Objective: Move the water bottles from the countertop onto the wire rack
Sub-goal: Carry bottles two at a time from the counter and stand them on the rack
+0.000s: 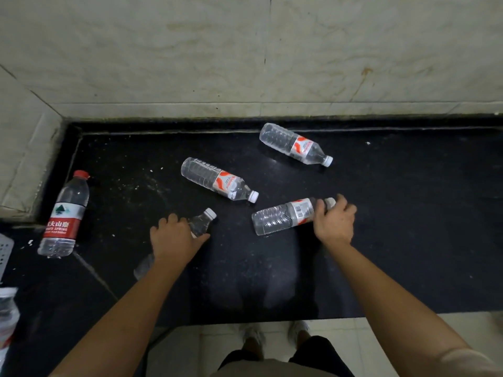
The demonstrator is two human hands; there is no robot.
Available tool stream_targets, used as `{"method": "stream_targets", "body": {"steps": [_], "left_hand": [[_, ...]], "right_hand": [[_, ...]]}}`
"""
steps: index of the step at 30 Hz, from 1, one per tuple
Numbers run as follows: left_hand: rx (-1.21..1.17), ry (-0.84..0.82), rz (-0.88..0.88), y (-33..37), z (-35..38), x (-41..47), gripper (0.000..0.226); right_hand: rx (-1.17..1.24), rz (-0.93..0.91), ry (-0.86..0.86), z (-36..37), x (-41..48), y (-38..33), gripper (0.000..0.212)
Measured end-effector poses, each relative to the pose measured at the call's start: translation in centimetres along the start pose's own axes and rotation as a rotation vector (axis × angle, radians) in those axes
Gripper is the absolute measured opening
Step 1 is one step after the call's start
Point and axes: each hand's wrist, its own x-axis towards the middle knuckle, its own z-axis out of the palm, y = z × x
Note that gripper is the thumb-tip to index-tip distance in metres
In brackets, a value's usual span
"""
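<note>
Several clear water bottles lie on a black countertop (381, 240). My left hand (174, 239) grips the middle of one lying bottle (202, 223), whose white cap points up and right; its base shows below my wrist. My right hand (333, 221) curls round the neck end of another lying bottle (280, 217) with a barcode label. Two more bottles with white caps lie free: one in the middle (217, 179), one farther back (294, 144). A red-capped, red-labelled bottle (64, 216) lies at the left. No wire rack is in view.
A pale tiled wall (245, 50) rises behind the counter, with a corner ledge (24, 159) at the left. A white perforated object (5, 251) and part of another bottle (8, 317) show at the left edge. My feet stand on a light floor (381, 344) below the counter's front edge.
</note>
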Motion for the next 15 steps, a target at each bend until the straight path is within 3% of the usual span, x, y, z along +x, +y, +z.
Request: {"method": "stream_targets", "body": {"steps": [3, 5, 9, 12, 15], "left_hand": [[-0.178, -0.088, -0.14, 0.0, 0.3, -0.1, 0.086], [-0.379, -0.204, -0.237, -0.3, 0.4, -0.3, 0.088], [-0.414, -0.331, -0.172, -0.8, 1.1, -1.2, 0.097], [-0.411, -0.264, -0.127, -0.7, 1.4, -2.2, 0.095], [-0.418, -0.2, -0.146, -0.6, 1.0, -2.6, 0.075]], "right_hand": [[0.228, 0.357, -0.211, 1.0, -0.3, -1.5, 0.116], [0.358, 0.458, -0.353, 2.4, -1.0, -2.2, 0.135], [0.493, 0.436, -0.326, 4.7, -1.1, -2.2, 0.119], [0.592, 0.414, -0.316, 4.9, -0.7, -1.3, 0.109], [0.678, 0.434, -0.379, 4.4, -0.9, -0.3, 0.087]]}}
